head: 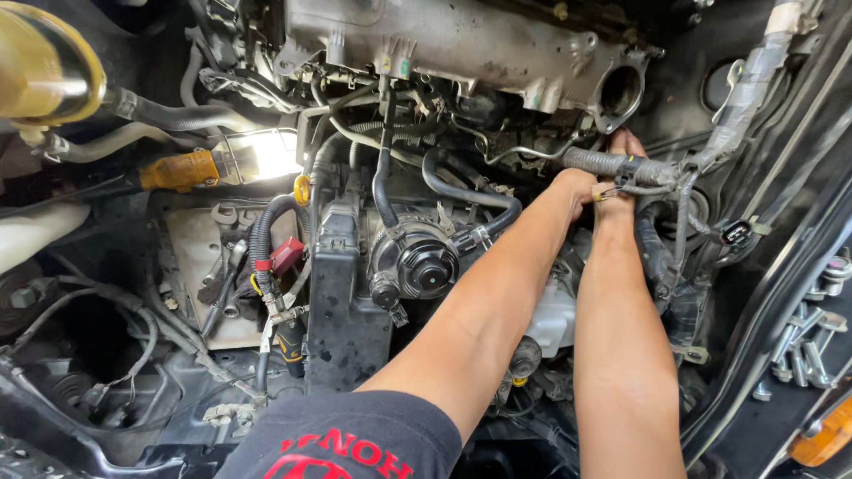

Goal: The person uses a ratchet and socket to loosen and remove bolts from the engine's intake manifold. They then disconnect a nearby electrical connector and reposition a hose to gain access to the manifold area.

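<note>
Both our arms reach deep into an engine bay, toward 1 o'clock. Left hand (575,188) sits just under a wrapped hose (612,164); its fingers are tucked behind the wrist, so we can't tell if they grip anything. Right hand (624,146) goes up behind the same hose, fingertips touching it near a black clip (632,168); whether they close round it, can't tell either.

Step in hand, as we judge it: working at the hose/clip just below the round metal port (619,91). Next move likely calls for feel more than sight, since the hose hides both hands.

Around: black round pump (424,264) at center, black box (342,293) beside it at 9 o'clock, a lit work lamp (226,161) at 10 o'clock, wrenches (226,284) on a flat panel below it. Loose bolts (803,346) lie at 4 o'clock.
</note>
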### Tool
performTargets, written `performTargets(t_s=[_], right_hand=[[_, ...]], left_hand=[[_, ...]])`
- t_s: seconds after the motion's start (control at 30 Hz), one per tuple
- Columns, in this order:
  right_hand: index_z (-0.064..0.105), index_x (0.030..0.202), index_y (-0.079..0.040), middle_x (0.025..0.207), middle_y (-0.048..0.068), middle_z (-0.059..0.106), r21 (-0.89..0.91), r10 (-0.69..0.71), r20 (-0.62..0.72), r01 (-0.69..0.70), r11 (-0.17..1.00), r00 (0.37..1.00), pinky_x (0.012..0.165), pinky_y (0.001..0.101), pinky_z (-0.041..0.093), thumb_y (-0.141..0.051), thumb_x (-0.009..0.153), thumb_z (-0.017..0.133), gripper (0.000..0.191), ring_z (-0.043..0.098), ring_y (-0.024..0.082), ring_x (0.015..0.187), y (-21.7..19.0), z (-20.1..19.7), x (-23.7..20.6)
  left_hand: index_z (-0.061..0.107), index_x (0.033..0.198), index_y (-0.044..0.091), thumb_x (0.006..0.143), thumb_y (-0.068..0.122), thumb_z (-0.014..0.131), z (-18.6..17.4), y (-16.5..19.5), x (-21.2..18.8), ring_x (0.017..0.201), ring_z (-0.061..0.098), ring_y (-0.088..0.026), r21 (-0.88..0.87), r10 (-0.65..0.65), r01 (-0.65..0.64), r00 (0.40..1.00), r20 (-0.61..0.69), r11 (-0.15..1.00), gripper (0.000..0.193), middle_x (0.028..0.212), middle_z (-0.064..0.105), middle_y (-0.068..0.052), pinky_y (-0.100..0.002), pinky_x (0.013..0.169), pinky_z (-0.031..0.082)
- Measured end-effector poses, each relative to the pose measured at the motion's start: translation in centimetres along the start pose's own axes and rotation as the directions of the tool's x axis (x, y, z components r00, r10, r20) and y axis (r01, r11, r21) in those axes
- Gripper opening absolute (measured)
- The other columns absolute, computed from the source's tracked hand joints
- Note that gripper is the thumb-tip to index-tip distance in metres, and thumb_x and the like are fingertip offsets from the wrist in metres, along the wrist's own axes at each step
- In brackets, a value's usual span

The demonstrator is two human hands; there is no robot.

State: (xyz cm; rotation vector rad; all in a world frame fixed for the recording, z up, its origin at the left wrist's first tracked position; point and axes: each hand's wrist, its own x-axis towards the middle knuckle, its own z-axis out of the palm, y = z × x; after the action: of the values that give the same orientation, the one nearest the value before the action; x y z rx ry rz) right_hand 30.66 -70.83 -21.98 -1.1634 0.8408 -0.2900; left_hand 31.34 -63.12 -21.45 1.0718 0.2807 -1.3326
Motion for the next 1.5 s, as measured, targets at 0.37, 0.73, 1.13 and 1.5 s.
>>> performTargets(t_s=[0.37, 0.73, 1.13, 1.5], right_hand=[[0.059, 0.111, -0.009, 0.102, 0.018, 0.07, -0.242, 0.323, -0.157, -0.354, 0.903, 0.933, 0.076, 0.0562, 0.06, -0.024, 0.093, 0.054, 0.024, 0.071, 0.035, 0.09, 1.5, -2.9, -4.4], [0.064, 0.11, -0.007, 0.098, 0.013, 0.069, -0.133, 0.296, -0.185, -0.323, 0.937, 0.937, 0.072, 0.047, 0.058, -0.025, 0.097, 0.048, 0.027, 0.066, 0.031, 0.084, 3.6, -4.8, -2.9], [0.067, 0.098, -0.008, 0.084, 0.006, 0.069, -0.037, 0.217, -0.264, -0.234, 0.971, 0.94, 0.056, 0.0368, 0.059, -0.016, 0.098, 0.055, 0.015, 0.064, 0.023, 0.064, 3.0, -3.1, -3.5], [0.065, 0.1, -0.009, 0.087, 0.004, 0.066, -0.087, 0.235, -0.248, -0.263, 0.961, 0.94, 0.057, 0.0329, 0.057, -0.001, 0.1, 0.06, 0.01, 0.063, 0.02, 0.066, 1.2, -1.3, -4.8]], left_hand=[[0.07, 0.118, 0.006, 0.089, 0.037, 0.069, -0.9, 2.4, -4.3, 0.098, 0.069, -0.03, 0.759, -0.119, -0.106, 0.965, 0.236, 0.643, 0.043, 0.107, 0.074, -0.014, -0.044, 0.083, 0.054], [0.065, 0.125, 0.006, 0.097, 0.041, 0.058, 0.7, 2.9, -15.7, 0.107, 0.07, -0.032, 0.848, 0.52, -0.281, 0.854, 0.007, 0.449, 0.046, 0.112, 0.071, -0.014, -0.043, 0.091, 0.057], [0.064, 0.093, 0.0, 0.084, 0.006, 0.059, -31.6, -7.4, -47.1, 0.092, 0.069, -0.042, 0.851, 0.532, 0.513, 0.691, -0.489, 0.115, 0.012, 0.095, 0.07, -0.023, -0.051, 0.077, 0.057], [0.068, 0.094, 0.008, 0.091, 0.016, 0.062, -36.8, -16.3, -42.6, 0.084, 0.073, -0.035, 0.783, 0.42, 0.619, 0.727, -0.543, -0.058, 0.01, 0.09, 0.073, -0.015, -0.049, 0.071, 0.058]])
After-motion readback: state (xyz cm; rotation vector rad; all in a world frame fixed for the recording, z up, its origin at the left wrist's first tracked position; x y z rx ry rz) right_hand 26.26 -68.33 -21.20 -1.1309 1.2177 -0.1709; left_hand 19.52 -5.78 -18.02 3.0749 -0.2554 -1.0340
